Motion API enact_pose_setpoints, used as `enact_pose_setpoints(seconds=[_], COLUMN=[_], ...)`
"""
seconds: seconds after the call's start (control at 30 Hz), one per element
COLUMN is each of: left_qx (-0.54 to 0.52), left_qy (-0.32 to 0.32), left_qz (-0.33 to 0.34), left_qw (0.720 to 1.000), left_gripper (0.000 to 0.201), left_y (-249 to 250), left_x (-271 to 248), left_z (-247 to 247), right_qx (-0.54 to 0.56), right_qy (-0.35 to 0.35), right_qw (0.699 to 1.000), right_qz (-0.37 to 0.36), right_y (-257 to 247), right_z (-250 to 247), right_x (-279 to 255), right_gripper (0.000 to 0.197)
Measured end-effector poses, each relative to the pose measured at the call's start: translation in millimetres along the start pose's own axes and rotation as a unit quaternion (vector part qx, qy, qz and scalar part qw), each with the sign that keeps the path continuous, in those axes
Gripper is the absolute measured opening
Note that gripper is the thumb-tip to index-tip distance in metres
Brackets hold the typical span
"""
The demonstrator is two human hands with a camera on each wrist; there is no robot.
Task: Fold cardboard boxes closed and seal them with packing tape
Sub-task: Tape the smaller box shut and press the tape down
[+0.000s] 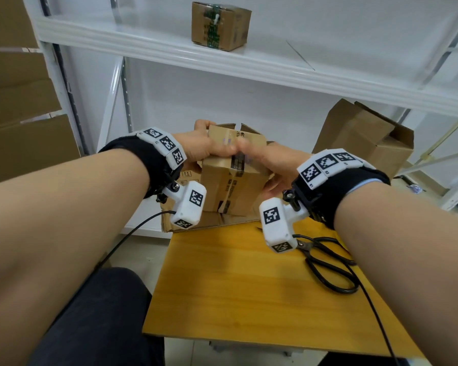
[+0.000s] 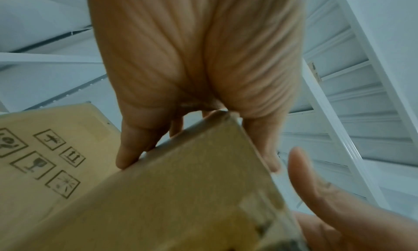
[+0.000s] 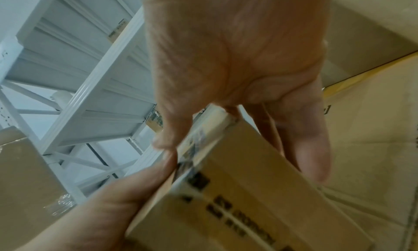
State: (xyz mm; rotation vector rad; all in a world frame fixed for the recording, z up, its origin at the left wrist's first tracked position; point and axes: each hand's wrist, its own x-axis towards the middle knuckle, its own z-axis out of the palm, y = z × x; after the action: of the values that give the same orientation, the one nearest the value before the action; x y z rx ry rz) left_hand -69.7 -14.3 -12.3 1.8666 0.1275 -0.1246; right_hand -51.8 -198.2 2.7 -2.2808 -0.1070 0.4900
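Our left hand (image 1: 200, 150) and right hand (image 1: 265, 158) both grip the brown corrugated box (image 1: 230, 186), thumbs meeting on its taped top. Its black print blurs, perhaps Chinese; handling pictograms mark the flat cardboard (image 2: 43, 158) beneath.

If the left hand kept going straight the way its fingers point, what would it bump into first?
Probably nothing new: the left hand already grips the small cardboard box, so that comes first. Past the box, the white shelf wall seems next, though depth is hard to judge.
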Motion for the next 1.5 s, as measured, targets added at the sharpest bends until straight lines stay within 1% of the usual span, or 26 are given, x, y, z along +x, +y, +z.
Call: enact_pose_setpoints(seconds=[0.03, 0.07, 0.1, 0.13, 0.2, 0.27, 0.33, 0.4, 0.43, 0.47, 0.53, 0.57, 0.63, 0.7, 0.77, 0.8, 0.87, 0.93, 1.0, 1.13, 1.2, 1.3, 1.37, 1.4, 1.43, 1.5], left_qx=[0.016, 0.032, 0.036, 0.015, -0.070, -0.111, -0.108, -0.109, -0.113, -0.112, -0.093, -0.082, -0.065, -0.058, -0.079, -0.095, -0.129, -0.169, -0.207, -0.259, -0.285, -0.297, -0.286, -0.280, -0.277, -0.264], left_qy=[0.015, 0.026, 0.033, 0.029, -0.002, -0.016, -0.018, -0.035, -0.061, -0.095, -0.159, -0.173, -0.181, -0.186, -0.170, -0.159, -0.129, -0.095, -0.056, 0.007, 0.038, 0.062, 0.060, 0.056, 0.051, 0.048], left_qz=[-0.003, -0.006, -0.012, -0.018, -0.028, -0.028, -0.036, -0.048, -0.049, -0.045, -0.024, -0.009, 0.028, 0.057, 0.065, 0.070, 0.082, 0.090, 0.094, 0.084, 0.078, 0.070, 0.062, 0.059, 0.058, 0.067], left_qw=[1.000, 0.999, 0.999, 0.999, 0.997, 0.993, 0.993, 0.992, 0.991, 0.988, 0.983, 0.982, 0.981, 0.979, 0.980, 0.980, 0.980, 0.977, 0.972, 0.962, 0.954, 0.950, 0.954, 0.957, 0.958, 0.961], left_gripper=[0.072, 0.056, 0.044, 0.037, 0.044, 0.053, 0.062, 0.071, 0.076, 0.081, 0.090, 0.091, 0.087, 0.078, 0.064, 0.061, 0.066, 0.073, 0.071, 0.057, 0.057, 0.077, 0.095, 0.102, 0.105, 0.103], left_y=[0.8, 3.2, 5.9, 8.5, 13.0, 16.7, 19.7, 23.9, 26.1, 28.5, 33.1, 33.7, 32.5, 29.2, 29.2, 30.6, 33.6, 34.0, 34.1, 38.0, 39.7, 39.5, 36.7, 34.6, 32.6, 28.8], left_x=[0.6, -0.3, -0.9, -1.8, -3.3, -2.2, 3.0, 6.1, 7.0, 7.5, 0.1, -2.8, -6.8, -3.5, 0.2, 1.5, 2.8, 5.5, 6.2, 2.8, 1.4, -2.4, -3.6, -3.6, -3.5, -3.6], left_z=[1.8, 3.3, 4.2, 4.5, 2.6, -0.1, -1.3, 1.1, 2.4, 3.8, 6.3, 5.8, 4.2, 5.2, 11.5, 14.4, 18.7, 22.0, 26.2, 30.4, 27.0, 23.2, 22.4, 21.7, 20.5, 18.2], right_qx=[-0.011, -0.014, -0.017, -0.025, -0.027, 0.009, 0.008, -0.028, -0.046, -0.066, -0.100, -0.100, -0.050, 0.009, 0.038, 0.046, 0.064, 0.092, 0.109, 0.073, 0.054, -0.030, -0.093, -0.118, -0.134, -0.134], right_qy=[-0.021, -0.026, -0.021, -0.006, 0.030, 0.015, -0.019, -0.008, 0.005, 0.021, 0.063, 0.076, 0.092, 0.126, 0.170, 0.192, 0.231, 0.249, 0.233, 0.186, 0.156, 0.094, 0.058, 0.039, 0.020, -0.012], right_qw=[1.000, 1.000, 1.000, 1.000, 0.999, 1.000, 1.000, 0.999, 0.997, 0.995, 0.987, 0.986, 0.989, 0.986, 0.978, 0.974, 0.964, 0.958, 0.962, 0.977, 0.985, 0.994, 0.993, 0.992, 0.990, 0.990], right_qz=[-0.005, -0.011, -0.014, -0.015, -0.004, 0.001, -0.017, -0.045, -0.061, -0.078, -0.105, -0.109, -0.108, -0.107, -0.115, -0.116, -0.116, -0.112, -0.096, -0.072, -0.056, -0.039, -0.035, -0.036, -0.037, -0.044], right_y=[1.2, 1.4, 1.4, -0.5, -6.1, -11.2, -14.1, -13.2, -11.7, -9.9, -6.9, -6.2, -6.3, -8.6, -11.3, -11.7, -11.0, -10.2, -10.5, -7.4, -2.7, 3.8, 7.4, 7.8, 7.4, 8.0], right_z=[1.2, 2.4, 1.7, -0.3, -6.8, -14.8, -19.1, -21.1, -22.1, -23.9, -29.4, -32.7, -38.4, -43.3, -47.1, -48.0, -47.8, -46.8, -46.3, -45.1, -42.3, -38.0, -40.2, -41.4, -43.0, -49.1], right_x=[0.7, 1.8, 3.3, 4.0, 1.3, -3.9, -11.1, -15.0, -17.1, -18.9, -21.8, -23.6, -26.5, -30.4, -30.3, -27.8, -23.8, -20.9, -21.0, -21.7, -21.4, -19.6, -17.3, -19.1, -24.2, -30.5], right_gripper=[0.071, 0.064, 0.057, 0.054, 0.054, 0.068, 0.097, 0.127, 0.135, 0.138, 0.128, 0.120, 0.103, 0.095, 0.098, 0.103, 0.113, 0.121, 0.125, 0.125, 0.125, 0.121, 0.125, 0.122, 0.114, 0.089])
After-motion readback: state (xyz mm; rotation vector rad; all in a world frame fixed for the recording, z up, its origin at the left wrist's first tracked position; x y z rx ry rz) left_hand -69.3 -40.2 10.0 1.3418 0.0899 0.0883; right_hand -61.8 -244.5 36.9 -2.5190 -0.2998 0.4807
